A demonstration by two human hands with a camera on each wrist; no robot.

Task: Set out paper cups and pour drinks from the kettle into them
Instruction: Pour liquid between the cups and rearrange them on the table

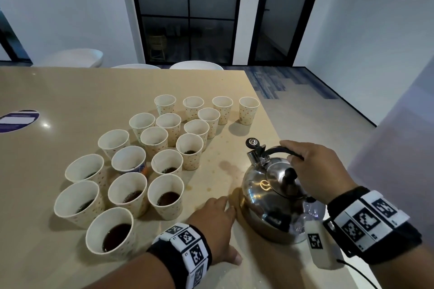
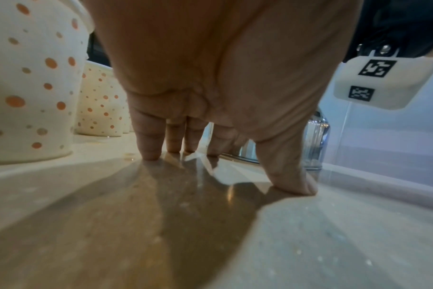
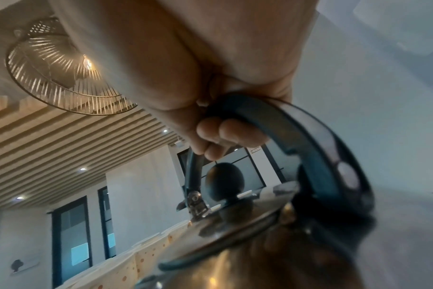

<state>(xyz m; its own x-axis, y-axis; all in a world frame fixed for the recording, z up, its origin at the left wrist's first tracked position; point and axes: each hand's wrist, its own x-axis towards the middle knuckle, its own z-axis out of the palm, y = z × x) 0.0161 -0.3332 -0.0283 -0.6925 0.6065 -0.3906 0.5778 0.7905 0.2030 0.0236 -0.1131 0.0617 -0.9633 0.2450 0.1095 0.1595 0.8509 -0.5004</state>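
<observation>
Beige desk [image 1: 70, 91] filled most of head view, far edge across upper middle of frame, right edge running down toward lower right. Three white chair backs [image 1: 196, 65] showed past far edge, dark glass doors [image 1: 187, 12] above them at top centre. Purple-and-white round sticker [image 1: 17, 120] lay flat on desk at left edge of frame.

Cluster of dotted paper cups [image 1: 164, 138] stood upright across centre and lower left of frame, nineteen counted, some rims touching or nearly so. Front cups at lower left held dark liquid, e.g. nearest cup [image 1: 110, 230]; back row of four at upper centre, contents not visible. Brown drips and stains seen on desk between cups and kettle.

Steel kettle [image 1: 270, 197] sat on desk at lower right of frame, just right of cups, spout with open cap pointing to upper left, lid with black knob [image 1: 290, 175] on.

Right hand [image 1: 319, 169] above kettle, grip wrapped round black handle [image 3: 284, 121], fingers curled under it in right wrist view.

Left hand [image 1: 211, 223] at lower centre, between cups and kettle, grip wide and holding nothing, fingertips [image 2: 148, 152] and thumb pressed on desk, just beside kettle base.

Marker bands on both wrists.
</observation>
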